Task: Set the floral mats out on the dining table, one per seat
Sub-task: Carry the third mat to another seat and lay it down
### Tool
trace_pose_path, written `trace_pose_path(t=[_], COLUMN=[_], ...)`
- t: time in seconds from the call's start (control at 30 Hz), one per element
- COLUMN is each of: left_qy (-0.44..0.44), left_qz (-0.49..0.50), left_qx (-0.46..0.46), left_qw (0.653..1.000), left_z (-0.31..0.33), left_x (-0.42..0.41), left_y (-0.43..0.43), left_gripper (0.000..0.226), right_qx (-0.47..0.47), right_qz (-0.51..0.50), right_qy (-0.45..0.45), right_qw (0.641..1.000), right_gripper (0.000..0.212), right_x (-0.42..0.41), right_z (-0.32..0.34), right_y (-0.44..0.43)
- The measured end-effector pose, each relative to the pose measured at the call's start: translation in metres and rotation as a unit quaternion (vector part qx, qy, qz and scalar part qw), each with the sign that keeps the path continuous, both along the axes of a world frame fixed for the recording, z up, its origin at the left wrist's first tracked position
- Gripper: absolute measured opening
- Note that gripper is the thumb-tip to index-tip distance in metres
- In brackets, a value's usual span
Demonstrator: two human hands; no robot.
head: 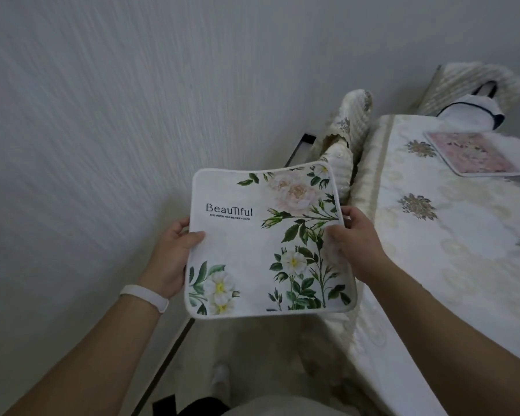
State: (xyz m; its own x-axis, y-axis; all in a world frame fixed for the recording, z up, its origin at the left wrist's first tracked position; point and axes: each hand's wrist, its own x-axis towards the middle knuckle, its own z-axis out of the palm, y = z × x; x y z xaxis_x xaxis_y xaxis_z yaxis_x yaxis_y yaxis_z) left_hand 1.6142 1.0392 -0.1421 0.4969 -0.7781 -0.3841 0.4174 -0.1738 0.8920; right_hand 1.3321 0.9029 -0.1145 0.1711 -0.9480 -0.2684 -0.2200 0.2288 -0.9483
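Note:
I hold a white floral mat (pixel 252 250) flat in the air in front of me, printed with green leaves, pale flowers and the word "Beautiful". My left hand (pixel 171 259) grips its left edge, thumb on top. My right hand (pixel 354 244) grips its right edge. The mat hangs over the floor, just left of the dining table (pixel 463 265), which wears a cream cloth with gold flower motifs. A pink floral mat (pixel 472 154) lies flat on the table at its far right end.
A chair with a cream padded cover (pixel 345 136) stands against the table's left side, just beyond the held mat. Another covered chair (pixel 475 85) with a white bag on it is at the far end. A white wall fills the left.

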Motion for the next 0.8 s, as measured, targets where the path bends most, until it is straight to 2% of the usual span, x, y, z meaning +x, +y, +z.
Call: trace_pose_path(t=[0.27, 0.6, 0.8], left_qy=[0.001, -0.014, -0.032], left_qz=[-0.088, -0.223, -0.269], left_qx=[-0.028, -0.018, 0.008], left_qw=[0.996, 0.974, 0.963], left_z=[0.021, 0.021, 0.001], left_x=[0.074, 0.06, 0.038], left_y=[-0.087, -0.198, -0.277], left_gripper=[0.03, 0.034, 0.035], right_qx=[-0.027, -0.008, 0.004], right_qz=[-0.11, -0.243, -0.304], right_qy=[-0.006, -0.012, -0.028], right_qw=[0.993, 0.97, 0.952], right_gripper=[0.03, 0.026, 0.026], right_x=[0.054, 0.023, 0.006], right_z=[0.021, 0.012, -0.022], right_y=[-0.02, -0.048, -0.095])
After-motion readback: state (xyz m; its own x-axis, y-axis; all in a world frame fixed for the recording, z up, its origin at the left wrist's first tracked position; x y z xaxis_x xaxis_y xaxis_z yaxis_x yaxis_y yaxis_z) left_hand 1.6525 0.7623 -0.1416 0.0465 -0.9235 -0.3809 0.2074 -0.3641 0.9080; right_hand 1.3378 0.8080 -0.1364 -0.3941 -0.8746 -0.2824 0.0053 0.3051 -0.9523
